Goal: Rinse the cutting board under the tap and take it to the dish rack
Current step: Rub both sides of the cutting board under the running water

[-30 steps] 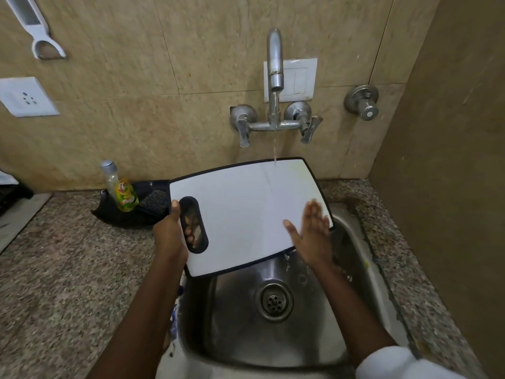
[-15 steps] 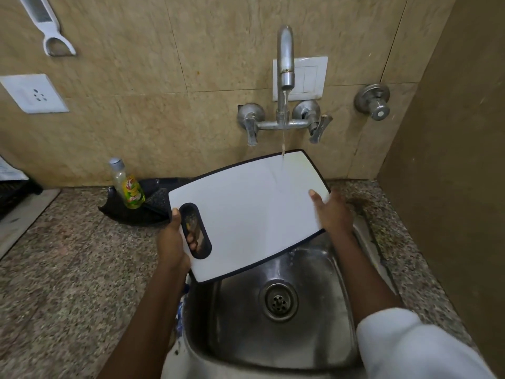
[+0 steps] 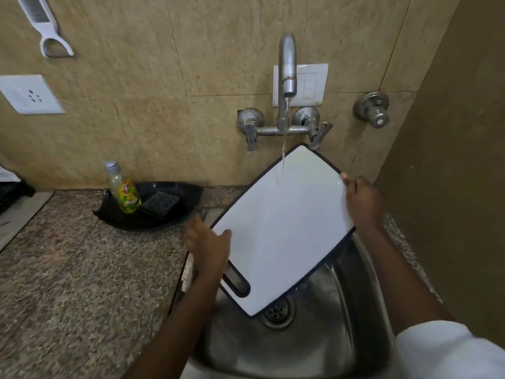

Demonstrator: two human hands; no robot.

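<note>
You've got the one cutting board tilted over the sink at centre frame, left hand pinching its left edge and right hand gripping the right edge, so just keep it sloped and slide it around so the thin stream from the tap hits the whole face. Count-wise: one board, one soap bottle and one scrubber left of centre, no dish rack in sight.
</note>
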